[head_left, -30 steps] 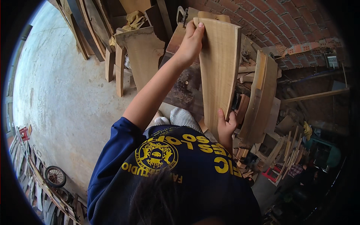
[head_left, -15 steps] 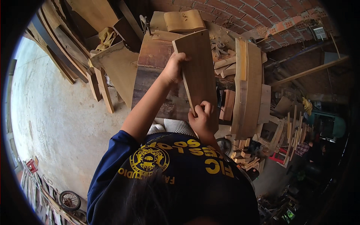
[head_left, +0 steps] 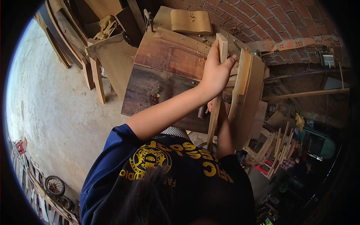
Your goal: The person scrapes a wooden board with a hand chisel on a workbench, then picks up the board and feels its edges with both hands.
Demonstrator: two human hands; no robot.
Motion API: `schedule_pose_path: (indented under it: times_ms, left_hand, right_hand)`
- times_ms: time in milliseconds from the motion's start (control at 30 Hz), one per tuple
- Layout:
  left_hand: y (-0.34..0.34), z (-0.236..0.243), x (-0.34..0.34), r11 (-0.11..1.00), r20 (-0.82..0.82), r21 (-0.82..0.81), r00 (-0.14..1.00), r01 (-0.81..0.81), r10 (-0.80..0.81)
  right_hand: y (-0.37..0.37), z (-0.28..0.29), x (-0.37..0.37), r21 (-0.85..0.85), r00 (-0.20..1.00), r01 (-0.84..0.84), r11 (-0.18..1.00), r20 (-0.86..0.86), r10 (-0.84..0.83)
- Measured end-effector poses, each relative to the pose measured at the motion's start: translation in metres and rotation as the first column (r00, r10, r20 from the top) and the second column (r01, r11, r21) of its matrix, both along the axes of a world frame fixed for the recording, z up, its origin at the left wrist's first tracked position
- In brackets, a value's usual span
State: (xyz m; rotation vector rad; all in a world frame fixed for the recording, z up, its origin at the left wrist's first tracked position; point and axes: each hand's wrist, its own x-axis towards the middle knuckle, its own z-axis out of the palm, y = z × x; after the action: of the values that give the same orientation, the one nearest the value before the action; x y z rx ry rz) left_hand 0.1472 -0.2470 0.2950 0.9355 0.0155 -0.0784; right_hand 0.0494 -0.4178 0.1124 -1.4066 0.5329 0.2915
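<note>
A long wooden board [head_left: 214, 120] stands on its narrow edge above the workbench [head_left: 150, 88], its far end pointing toward the brick wall. My left hand [head_left: 217, 75] is closed around its upper part, thumb on the right side. Mostly hidden behind the board is my right hand [head_left: 210, 106]; a few curled fingertips show at the board's left side. Beside those fingertips is a small dark cylindrical piece [head_left: 201, 111], whose kind is unclear. What the right hand grips is hidden by the board.
On the bench's far side lie a curved wooden block [head_left: 191, 21] and a metal clamp [head_left: 149, 20]. Stacked planks [head_left: 249, 88] stand close on the right. Panels [head_left: 114, 63] lean to the left. Farther off are a brick wall [head_left: 258, 18] and a wheel [head_left: 54, 186] on the floor.
The board has turned from showing its broad face to standing on edge, and has shifted right. My left hand moved right with it. My right hand left the board's near edge and went behind it.
</note>
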Motion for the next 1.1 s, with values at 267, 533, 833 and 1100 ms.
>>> schedule_pose_path:
  times_ms: [267, 533, 833, 1100]
  left_hand:
    - [-0.024, -0.065, 0.024, 0.784, -0.103, 0.618, 0.995, 0.06, 0.005]
    - [-0.022, -0.114, 0.051, 0.871, -0.241, 0.487, 0.968, 0.063, 0.065]
    - [-0.012, -0.131, 0.04, 0.941, -0.234, 0.322, 0.954, -0.105, 0.187]
    - [-0.011, -0.135, 0.034, 0.96, -0.251, 0.213, 0.94, -0.182, 0.233]
  right_hand:
    - [-0.01, -0.013, 0.063, -0.075, 0.983, -0.149, 0.986, -0.122, 0.139]
    - [-0.011, -0.004, 0.099, -0.19, 0.939, -0.274, 0.943, -0.264, 0.22]
    - [0.007, 0.013, 0.122, -0.304, 0.899, -0.359, 0.883, -0.365, 0.24]
    - [0.021, 0.026, 0.127, -0.387, 0.869, -0.414, 0.824, -0.438, 0.231]
